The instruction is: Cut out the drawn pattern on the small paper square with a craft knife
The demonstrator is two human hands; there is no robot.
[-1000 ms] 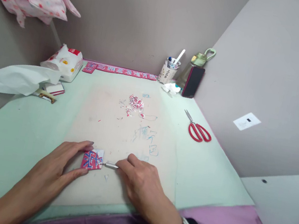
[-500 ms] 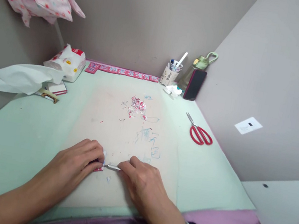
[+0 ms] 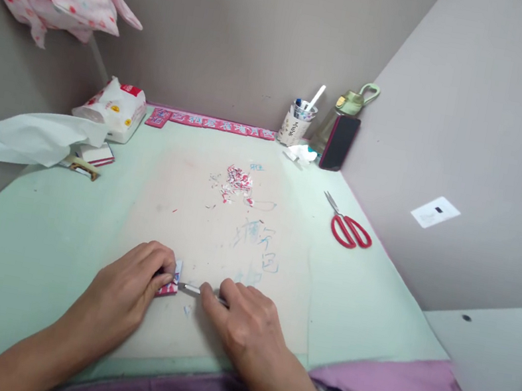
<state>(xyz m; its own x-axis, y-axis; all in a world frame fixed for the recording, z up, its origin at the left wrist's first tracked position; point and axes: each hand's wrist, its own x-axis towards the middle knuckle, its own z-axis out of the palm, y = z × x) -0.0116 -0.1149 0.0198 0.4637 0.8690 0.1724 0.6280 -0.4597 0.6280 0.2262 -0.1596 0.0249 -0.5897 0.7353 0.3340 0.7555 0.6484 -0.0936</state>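
Note:
My left hand is closed on a small red-and-white piece with blue marks, pressing it onto the pale mat. Its fingers cover the left part of the piece. In my right hand is a slim silver craft knife, gripped low like a pen. The blade tip points left, at the piece's right edge; whether it touches is too small to tell. A tiny light scrap lies just below the knife.
Red and white shavings are heaped farther up the mat. Red-handled scissors lie at right. Along the wall runs a row of red tiles, between a tissue pack and a pen cup. A phone leans against a bottle.
My left fingers have drawn back a little, so more of the red-and-white piece shows. The knife now tilts slightly and its blade shows at the piece's edge. The view has shifted slightly.

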